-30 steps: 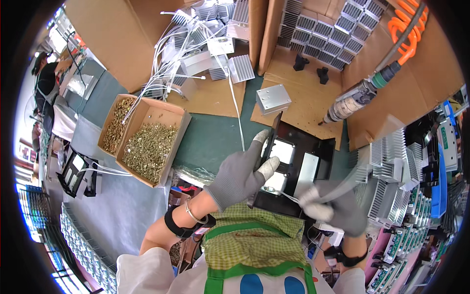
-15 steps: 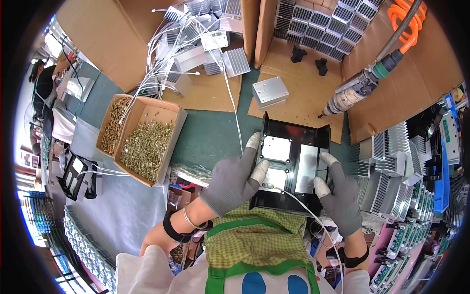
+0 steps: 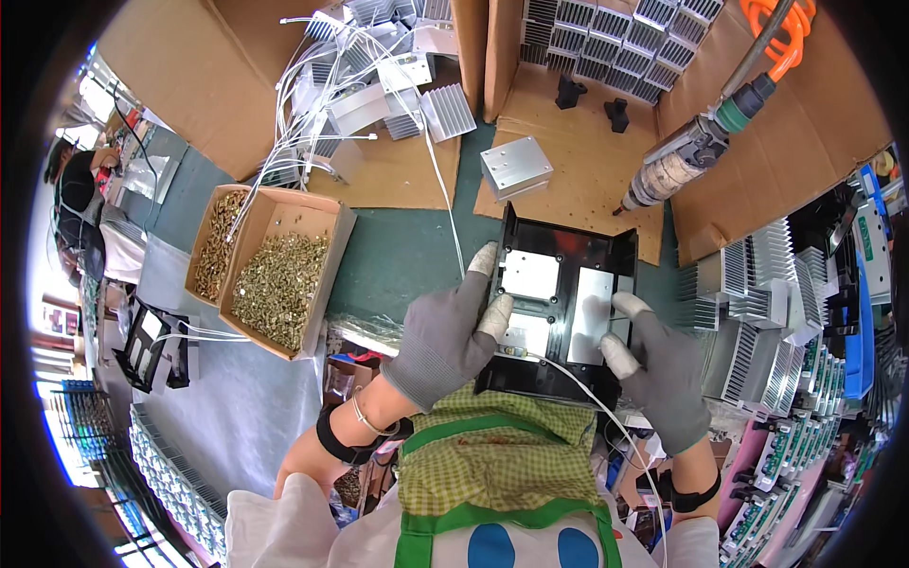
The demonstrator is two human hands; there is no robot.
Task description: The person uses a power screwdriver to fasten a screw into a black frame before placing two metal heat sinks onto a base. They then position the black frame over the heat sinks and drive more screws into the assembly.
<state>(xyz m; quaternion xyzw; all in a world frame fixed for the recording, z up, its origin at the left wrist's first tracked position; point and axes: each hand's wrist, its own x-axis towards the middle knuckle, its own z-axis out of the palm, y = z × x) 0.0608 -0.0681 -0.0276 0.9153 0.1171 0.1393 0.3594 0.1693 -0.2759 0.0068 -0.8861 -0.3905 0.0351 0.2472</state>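
Black housing (image 3: 569, 286) has the right hand (image 3: 665, 377), lower before, at its right edge.

At the two sides of the black housing (image 3: 565, 314), the left hand (image 3: 443, 336) and right hand (image 3: 668, 374) each show a thumb and one finger, the rest being hidden. Below the housing, a white cable (image 3: 617, 423) runs out past the lower edge; above it, an orange hose (image 3: 789, 40) to the right and piled heat sinks (image 3: 447, 112) to the left are cut off. Left of it, brassy pieces (image 3: 279, 298) are too small to identify.
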